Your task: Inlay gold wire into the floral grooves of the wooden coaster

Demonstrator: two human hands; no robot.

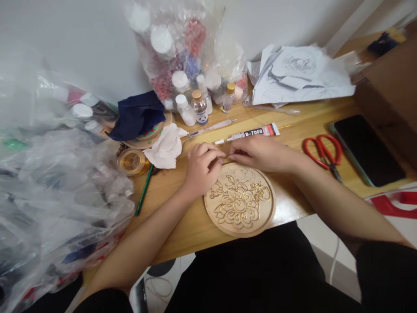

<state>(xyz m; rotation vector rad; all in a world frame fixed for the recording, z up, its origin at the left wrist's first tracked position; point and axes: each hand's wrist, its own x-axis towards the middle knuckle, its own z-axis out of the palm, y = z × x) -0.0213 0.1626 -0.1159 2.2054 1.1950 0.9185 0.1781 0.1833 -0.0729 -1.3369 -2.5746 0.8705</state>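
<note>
A round wooden plaque [239, 204] lies at the table's front edge, with a flower design outlined in gold wire on its face. Over its far rim my left hand [204, 167] is closed, thumb and fingers pinched together. Facing it, my right hand [256, 152] pinches too, its fingertips close to the left ones. Between the fingertips shows a short piece of gold wire [227, 158]; its ends are hidden by my fingers. Just beyond the right hand lies a B-7000 glue tube [256, 131], its white nozzle pointing left.
Red-handled pliers [322, 152] and a phone [368, 150] lie right. Left are a wire spool [133, 162], green pencil [144, 190], crumpled tissue [166, 145] and plastic bags [65, 182]. Small bottles [200, 106], a pen-like tool [213, 127] and paper drawings [299, 76] sit at the back.
</note>
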